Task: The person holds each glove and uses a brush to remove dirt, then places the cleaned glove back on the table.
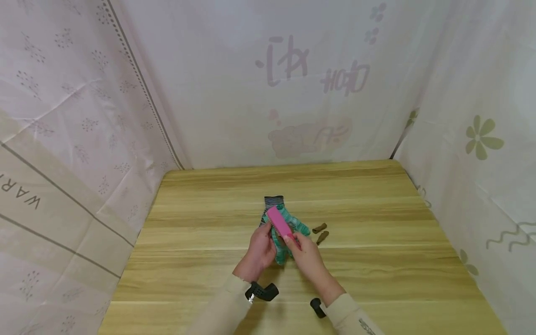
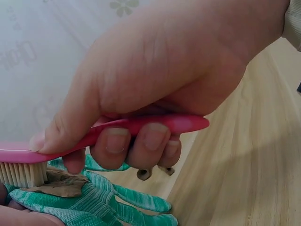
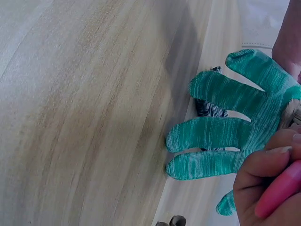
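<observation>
My right hand point(image 1: 307, 258) grips the handle of a pink brush point(image 1: 278, 220). In the left wrist view the pale bristles point(image 2: 22, 174) touch a flat brown piece point(image 2: 66, 184) lying on a green striped glove point(image 2: 96, 200); the right thumb presses on the brush's neck. My left hand point(image 1: 260, 246) holds the glove from its left side, partly hidden by glove and brush. Fingers of the glove point(image 3: 211, 132) spread out in the right wrist view, beside the right hand point(image 3: 263, 176).
A dark grey striped cloth point(image 1: 274, 201) lies on the wooden table point(image 1: 201, 232) just behind the glove. Two small brown rolled pieces point(image 1: 320, 228) are to the right of it. Patterned cloth hangs point(image 1: 234, 93) around the table's back and sides.
</observation>
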`<control>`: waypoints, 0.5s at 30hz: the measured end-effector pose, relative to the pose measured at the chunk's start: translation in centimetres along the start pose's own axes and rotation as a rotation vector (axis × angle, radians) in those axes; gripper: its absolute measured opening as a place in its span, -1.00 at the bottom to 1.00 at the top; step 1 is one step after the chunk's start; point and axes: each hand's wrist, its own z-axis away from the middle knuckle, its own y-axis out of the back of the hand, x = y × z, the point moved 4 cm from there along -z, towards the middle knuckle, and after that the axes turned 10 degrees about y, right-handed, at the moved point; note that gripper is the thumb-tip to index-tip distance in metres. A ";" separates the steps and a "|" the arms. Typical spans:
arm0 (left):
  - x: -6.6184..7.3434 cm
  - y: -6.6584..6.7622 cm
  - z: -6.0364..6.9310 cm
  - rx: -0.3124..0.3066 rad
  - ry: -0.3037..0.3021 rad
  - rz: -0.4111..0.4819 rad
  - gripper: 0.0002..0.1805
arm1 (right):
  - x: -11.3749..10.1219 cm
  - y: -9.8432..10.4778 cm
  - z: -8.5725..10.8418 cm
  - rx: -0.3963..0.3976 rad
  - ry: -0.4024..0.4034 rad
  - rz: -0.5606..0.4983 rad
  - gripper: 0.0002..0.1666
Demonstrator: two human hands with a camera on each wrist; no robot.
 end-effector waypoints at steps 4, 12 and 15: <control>0.2 0.2 -0.1 0.031 -0.007 -0.007 -0.59 | 0.1 0.1 0.2 -0.021 -0.008 0.020 -0.61; 0.5 0.6 -0.4 0.068 -0.031 0.025 -0.69 | 0.4 0.2 0.3 -0.055 -0.008 0.108 -0.56; 0.6 0.7 -0.3 0.083 -0.023 0.044 -0.69 | 0.5 0.3 0.5 -0.063 -0.016 0.112 -0.56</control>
